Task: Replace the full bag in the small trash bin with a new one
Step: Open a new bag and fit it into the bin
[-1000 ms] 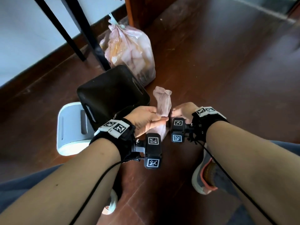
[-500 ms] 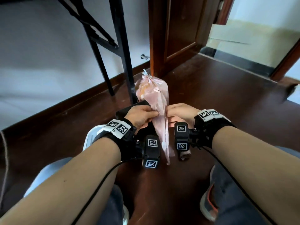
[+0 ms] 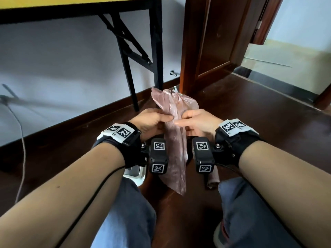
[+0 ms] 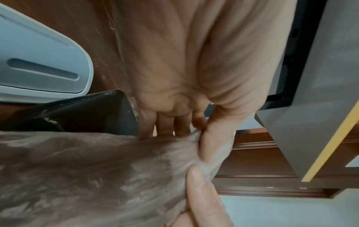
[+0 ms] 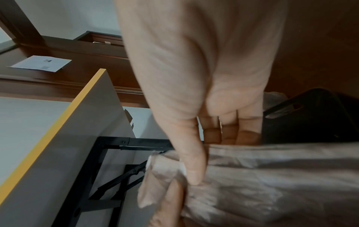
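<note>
A thin pink new bag hangs lengthwise between my wrists, above the floor. My left hand pinches its upper part from the left and my right hand pinches it from the right, fingertips almost meeting. The left wrist view shows the thumb pressed on the bunched film. In the right wrist view the thumb clamps the bag's edge. The full bag, tied at its top, stands behind the hands. The black bin is hidden in the head view.
The bin's white lid lies on the floor under my left wrist. A black folding table leg and a wooden door frame stand just behind. A small brownish bundle lies by my right knee. A cable trails at left.
Both hands have lifted the new bag, which has unfolded and now hangs longer. The head view has tilted up, so the bin has dropped out of sight behind my arms.
</note>
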The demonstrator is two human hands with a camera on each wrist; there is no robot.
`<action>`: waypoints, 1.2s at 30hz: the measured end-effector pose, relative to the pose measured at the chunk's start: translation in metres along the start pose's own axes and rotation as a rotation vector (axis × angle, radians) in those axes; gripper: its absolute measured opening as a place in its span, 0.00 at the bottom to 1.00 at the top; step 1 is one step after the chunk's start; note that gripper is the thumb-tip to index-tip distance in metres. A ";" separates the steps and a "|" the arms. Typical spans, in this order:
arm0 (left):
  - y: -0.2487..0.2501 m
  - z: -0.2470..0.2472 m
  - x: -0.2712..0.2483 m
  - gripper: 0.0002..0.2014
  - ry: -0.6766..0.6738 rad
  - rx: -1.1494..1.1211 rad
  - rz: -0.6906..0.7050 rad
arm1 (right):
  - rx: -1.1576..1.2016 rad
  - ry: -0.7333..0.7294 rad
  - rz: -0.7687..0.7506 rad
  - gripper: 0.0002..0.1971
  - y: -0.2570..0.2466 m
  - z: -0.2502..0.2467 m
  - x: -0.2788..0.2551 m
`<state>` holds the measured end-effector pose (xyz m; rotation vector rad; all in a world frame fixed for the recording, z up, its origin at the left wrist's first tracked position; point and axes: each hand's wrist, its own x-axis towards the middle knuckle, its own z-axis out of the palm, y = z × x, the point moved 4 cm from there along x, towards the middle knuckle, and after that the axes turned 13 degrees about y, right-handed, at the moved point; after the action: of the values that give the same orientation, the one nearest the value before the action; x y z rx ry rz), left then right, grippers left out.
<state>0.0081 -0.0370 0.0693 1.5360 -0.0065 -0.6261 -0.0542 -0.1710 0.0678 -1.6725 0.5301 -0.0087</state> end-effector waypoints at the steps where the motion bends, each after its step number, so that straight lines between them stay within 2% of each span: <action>1: -0.001 -0.002 0.002 0.14 -0.024 0.018 0.001 | -0.015 0.008 -0.004 0.07 0.001 0.000 0.004; 2: -0.001 -0.003 0.004 0.13 -0.042 0.039 0.005 | -0.008 0.014 0.004 0.07 0.002 0.000 0.008; 5: -0.001 -0.006 0.011 0.14 -0.077 0.012 0.000 | 0.091 0.025 0.036 0.18 0.006 -0.002 0.021; 8: 0.001 -0.009 0.023 0.19 -0.066 -0.050 -0.021 | 0.112 0.037 0.026 0.05 0.006 -0.005 0.032; 9: 0.001 -0.009 0.028 0.21 -0.051 -0.083 -0.030 | 0.121 0.036 0.031 0.04 0.006 -0.005 0.034; 11: -0.002 -0.012 0.036 0.20 0.011 -0.152 -0.036 | 0.136 0.014 0.042 0.04 0.003 -0.004 0.036; 14: -0.007 -0.014 0.045 0.08 0.091 -0.157 -0.019 | 0.162 -0.048 0.058 0.11 0.000 0.004 0.039; 15: -0.009 -0.012 0.047 0.07 0.098 -0.136 -0.011 | 0.204 -0.048 0.053 0.12 0.000 0.005 0.040; 17: -0.009 -0.008 0.048 0.07 0.107 -0.125 0.000 | 0.268 -0.034 0.018 0.07 0.001 0.005 0.044; 19: -0.007 -0.006 0.049 0.09 0.083 -0.145 0.001 | 0.219 0.038 -0.008 0.04 0.002 0.003 0.048; 22: -0.003 -0.004 0.049 0.11 0.021 -0.219 -0.004 | 0.155 0.052 -0.005 0.11 0.006 0.009 0.054; 25: -0.004 -0.013 0.056 0.10 0.163 -0.298 0.005 | 0.122 0.044 0.032 0.13 0.007 0.013 0.055; 27: -0.006 -0.018 0.060 0.05 0.241 -0.284 0.021 | 0.125 0.055 0.020 0.07 0.006 0.010 0.056; 29: -0.008 -0.019 0.061 0.04 0.275 -0.263 0.042 | 0.120 0.097 -0.011 0.03 0.004 0.006 0.055; 34: -0.008 -0.032 0.063 0.07 0.456 -0.295 0.008 | 0.008 0.249 -0.131 0.05 0.001 0.004 0.061; 36: -0.012 -0.038 0.065 0.07 0.529 -0.174 -0.025 | -0.049 0.321 -0.169 0.06 -0.001 0.003 0.064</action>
<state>0.0733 -0.0255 0.0312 1.4929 0.4582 -0.2177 0.0044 -0.1906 0.0496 -1.7700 0.6301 -0.3959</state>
